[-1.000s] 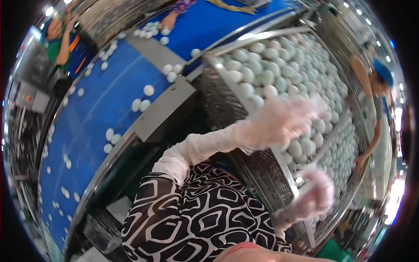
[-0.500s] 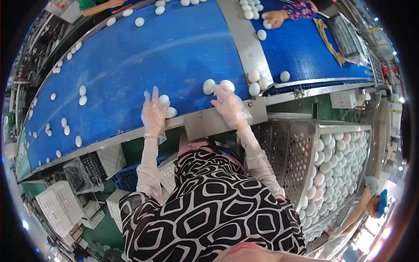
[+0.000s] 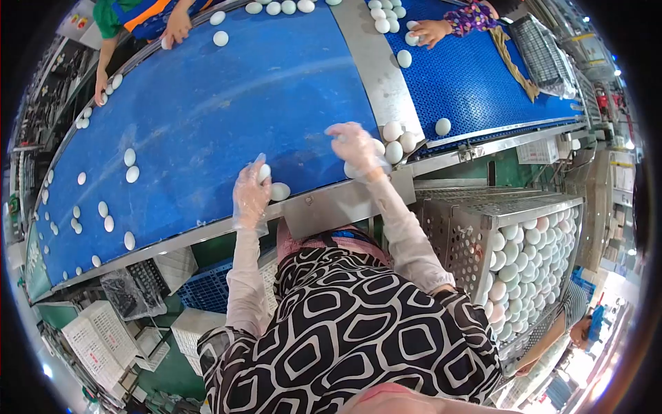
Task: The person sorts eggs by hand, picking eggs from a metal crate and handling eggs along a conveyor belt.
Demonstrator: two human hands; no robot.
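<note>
Nearest: steel plate (image 3: 334, 210) on the near edge of the blue belt (image 3: 207, 152), low edge, runs across in front of the body. Just past it, lower egg (image 3: 279, 191) lies right of the left hand (image 3: 251, 194), long axis looks roughly crosswise; left hand is the nearer one. Upper egg (image 3: 265, 172) sits at the left fingertips, touching or nearly; fingers bent, fairly narrow (glove film blurs it, can't tell if gripped). Next, half-hidden egg (image 3: 350, 170) under the right wrist side, side egg (image 3: 378, 146) just right of the right hand (image 3: 356, 146). Right fingers point left, curled; can't tell if anything's inside. Room to move: belt between the hands and beyond them; tighter on the right, where an egg cluster (image 3: 393, 131) lies by the metal strip (image 3: 376, 65). Farthest, a co-worker's hand (image 3: 431, 32) is at another egg (image 3: 412, 38).
</note>
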